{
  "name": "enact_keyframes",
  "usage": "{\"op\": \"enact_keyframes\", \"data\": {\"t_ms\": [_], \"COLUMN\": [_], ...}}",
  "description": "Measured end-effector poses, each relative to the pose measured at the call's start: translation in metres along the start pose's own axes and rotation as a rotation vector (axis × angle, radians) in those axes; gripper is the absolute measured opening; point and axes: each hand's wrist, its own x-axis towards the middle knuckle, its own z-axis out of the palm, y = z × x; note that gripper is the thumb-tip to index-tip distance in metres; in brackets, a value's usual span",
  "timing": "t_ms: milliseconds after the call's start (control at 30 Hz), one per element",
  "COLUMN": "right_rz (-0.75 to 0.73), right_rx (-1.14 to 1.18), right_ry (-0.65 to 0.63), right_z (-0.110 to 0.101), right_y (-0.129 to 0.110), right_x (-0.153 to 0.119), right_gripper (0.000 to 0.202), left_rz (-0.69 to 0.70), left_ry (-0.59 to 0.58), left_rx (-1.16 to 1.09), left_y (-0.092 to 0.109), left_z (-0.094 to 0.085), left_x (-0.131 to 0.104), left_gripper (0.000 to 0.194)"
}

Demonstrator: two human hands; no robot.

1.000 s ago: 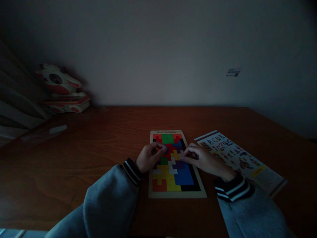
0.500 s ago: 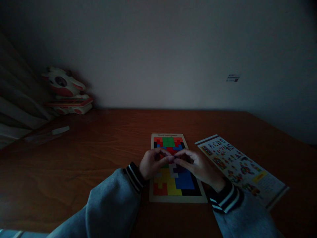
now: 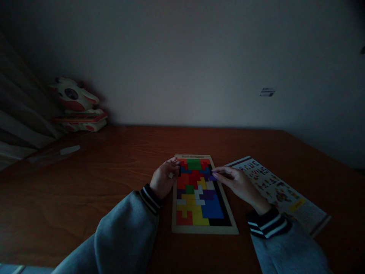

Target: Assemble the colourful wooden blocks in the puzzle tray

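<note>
A framed block puzzle [image 3: 205,229] lies flat on the wooden table, filled with red, green, blue, yellow, white and purple pieces, with dark gaps along its right side. My left hand [image 3: 164,177] is at the puzzle's upper left edge, fingers curled, with a small whitish piece showing between them. At the upper right edge, my right hand [image 3: 238,186] pinches a purple piece [image 3: 212,177] between thumb and finger, low over the board.
A printed sheet [image 3: 285,194] with colourful block patterns lies right of the puzzle, partly under my right forearm. A cow-shaped toy [image 3: 76,104] stands at the back left. Nearby is a pale strip [image 3: 70,150]. A curtain hangs at the left.
My hands have parted from over the middle of the board, the left to its upper left edge and the right to its upper right. More of the pieces show now.
</note>
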Motion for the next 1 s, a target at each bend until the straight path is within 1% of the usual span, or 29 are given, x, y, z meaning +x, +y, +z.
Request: {"op": "enact_keyframes", "data": {"t_ms": [67, 133, 167, 300, 433, 533, 633, 767, 867, 933, 1000], "right_rz": [-0.023, -0.063, -0.084, -0.127, -0.15, -0.171, -0.172, -0.158, -0.178, -0.262, -0.378], "right_rx": [-0.074, -0.163, -0.208, -0.308, -0.327, -0.358, -0.402, -0.393, -0.327, -0.31, -0.263], "right_ry": [-0.034, -0.039, -0.029, 0.052, 0.104, 0.123, 0.114, 0.145, 0.204, 0.171, 0.088], "right_z": [0.003, 0.007, 0.01, 0.018, 0.023, 0.025, 0.027, 0.028, 0.03, 0.035, 0.043], "right_y": [0.001, 0.004, 0.006, 0.016, 0.023, 0.024, 0.024, 0.017, -0.001, -0.016, -0.028], "right_x": [0.0, 0.0, 0.001, 0.004, 0.005, 0.004, 0.003, 0.002, -0.001, -0.004, -0.008], "right_gripper": [0.031, 0.029, 0.029, 0.027, 0.027, 0.027, 0.027, 0.024, 0.023, 0.021, 0.019], "left_rz": [0.041, 0.083, 0.099, 0.135, 0.149, 0.165, 0.158, 0.108, 0.001, -0.088, -0.157], "left_ry": [0.033, 0.048, 0.037, -0.069, -0.126, -0.177, -0.225, -0.238, -0.195, -0.177, -0.197], "left_rx": [-0.034, 0.003, 0.035, 0.164, 0.205, 0.215, 0.207, 0.123, 0.012, -0.074, -0.14], "left_y": [0.001, -0.003, -0.005, -0.014, -0.016, -0.017, -0.018, -0.018, -0.015, -0.013, -0.012], "left_z": [-0.002, -0.005, -0.007, -0.014, -0.015, -0.014, -0.012, -0.008, -0.003, 0.001, 0.004], "left_x": [0.003, 0.005, 0.005, 0.006, 0.004, 0.003, 0.0, -0.005, -0.011, -0.015, -0.02], "left_gripper": [0.043, 0.048, 0.049, 0.051, 0.053, 0.053, 0.052, 0.054, 0.054, 0.043, 0.028]}}
